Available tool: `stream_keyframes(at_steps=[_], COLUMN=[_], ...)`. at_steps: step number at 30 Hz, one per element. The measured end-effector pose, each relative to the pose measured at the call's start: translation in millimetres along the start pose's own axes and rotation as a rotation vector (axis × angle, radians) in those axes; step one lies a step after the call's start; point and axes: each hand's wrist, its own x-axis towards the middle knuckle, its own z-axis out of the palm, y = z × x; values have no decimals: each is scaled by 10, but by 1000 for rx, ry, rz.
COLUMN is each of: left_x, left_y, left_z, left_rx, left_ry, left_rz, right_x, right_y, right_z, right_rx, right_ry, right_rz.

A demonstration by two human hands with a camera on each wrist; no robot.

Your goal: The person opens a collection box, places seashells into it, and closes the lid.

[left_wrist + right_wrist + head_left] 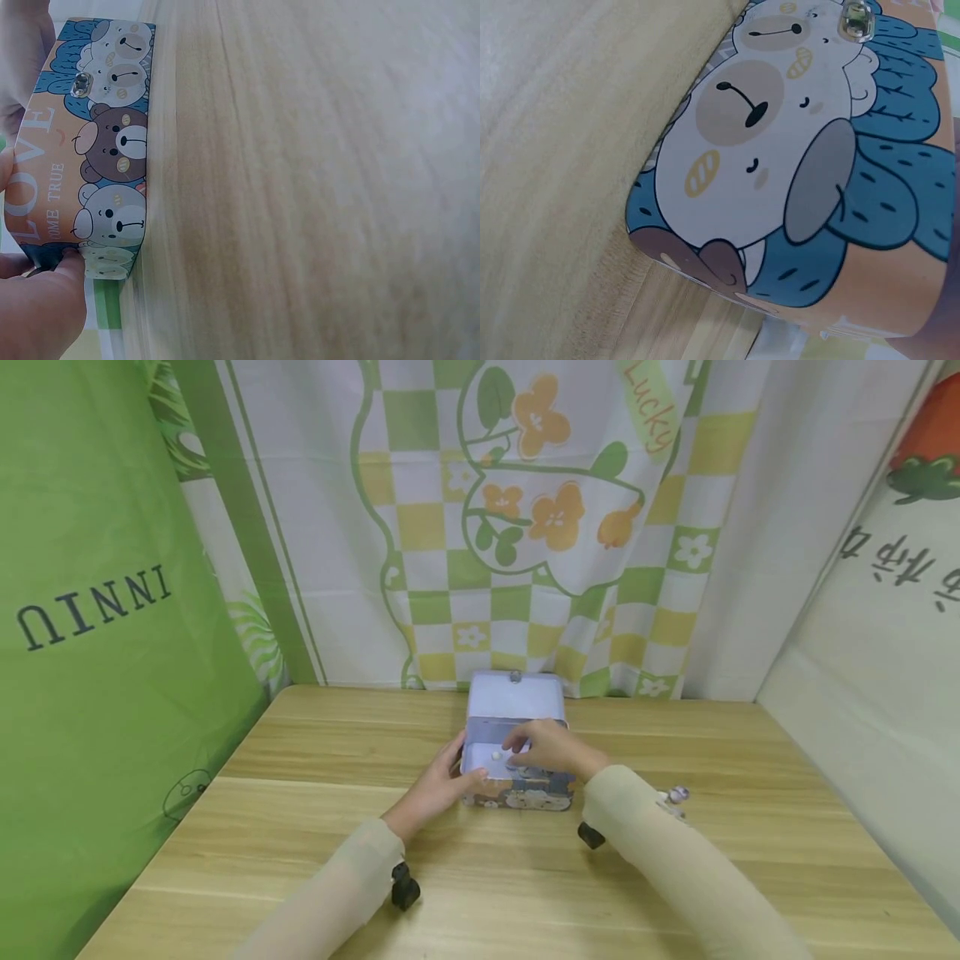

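The open box (495, 731) stands at twelve o'clock on the table (495, 885). At its nine o'clock, the left hand (441, 782) is clamped on its side; at three, the right hand (553, 748) is over it, fingers and thumb apart, near a small white piece (496, 756).
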Motion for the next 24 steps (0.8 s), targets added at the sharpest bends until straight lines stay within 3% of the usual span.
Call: stream_keyframes(at_steps=[16,24], left_x=[4,4], left_y=[-17,-17], left_z=[5,0], left_rx=[-1,17], left_ry=[7,16], left_rz=[2,-26], right_x=[-84,-231], right_y=[73,79], right_z=[-80,-203], right_rx=[4,21], right_ry=[36,64], right_rz=[-53,-11])
